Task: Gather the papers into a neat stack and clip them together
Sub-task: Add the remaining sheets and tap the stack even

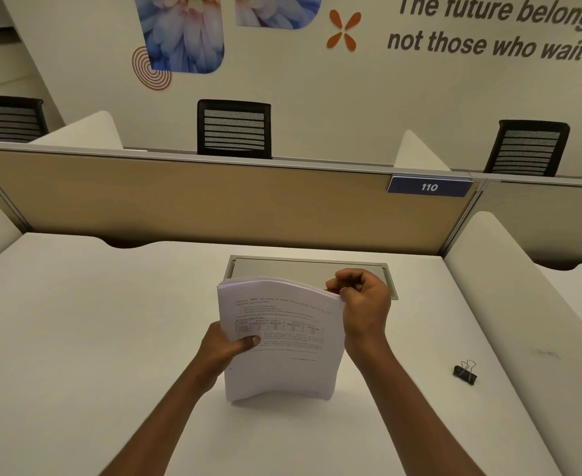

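With the papers [279, 338] upright on the bench [111, 321], tap the bottom edge down until the sheets sit flush, your left hand [226, 348] clamped on the left edge, your right hand [361, 304] pinching the top right corner, the binder clip [465, 372] lying well apart to your right.

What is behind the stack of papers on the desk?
Behind the stack of papers lies a grey cable flap set into the desk. The stack and the right hand cover its near edge.
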Tool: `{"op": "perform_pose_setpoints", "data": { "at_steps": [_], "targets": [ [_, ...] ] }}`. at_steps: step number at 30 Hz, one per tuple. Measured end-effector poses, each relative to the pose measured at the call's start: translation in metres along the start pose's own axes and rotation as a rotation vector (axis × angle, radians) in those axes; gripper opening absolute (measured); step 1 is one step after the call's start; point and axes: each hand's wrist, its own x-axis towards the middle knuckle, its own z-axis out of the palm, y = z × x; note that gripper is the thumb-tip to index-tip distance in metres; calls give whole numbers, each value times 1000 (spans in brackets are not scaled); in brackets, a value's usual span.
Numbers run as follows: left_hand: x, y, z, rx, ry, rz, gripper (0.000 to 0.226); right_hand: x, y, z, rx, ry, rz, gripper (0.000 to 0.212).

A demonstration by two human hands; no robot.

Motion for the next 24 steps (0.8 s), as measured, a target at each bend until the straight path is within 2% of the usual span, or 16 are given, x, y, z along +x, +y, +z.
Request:
{"op": "perform_pose_setpoints", "data": {
  "at_steps": [2, 5, 9, 11, 14, 19, 24],
  "targets": [
    [0, -4, 1, -1, 16, -18, 43, 1, 1, 0, 24, -13, 13, 30],
    [0, -7, 2, -11, 41, -33, 33, 2, 7, -5, 112, -78, -43, 13],
    [2, -9, 2, -41, 46, -46, 45, 4, 36, -21, 228, -290, -111, 67],
    [1, -10, 1, -55, 50, -49, 51, 2, 56, -28, 222, -366, -86, 80],
    [1, -12, 1, -69, 67, -55, 55, -8, 88, -31, 178, -408, 61, 74],
    [2, -11, 7, -72, 121, -62, 48, -18, 105, -22, -27, -321, 188, 33],
    [-2, -10, 9, -104, 92, -50, 61, -16, 95, -16, -94, -232, 236, 25]
  ]
}}
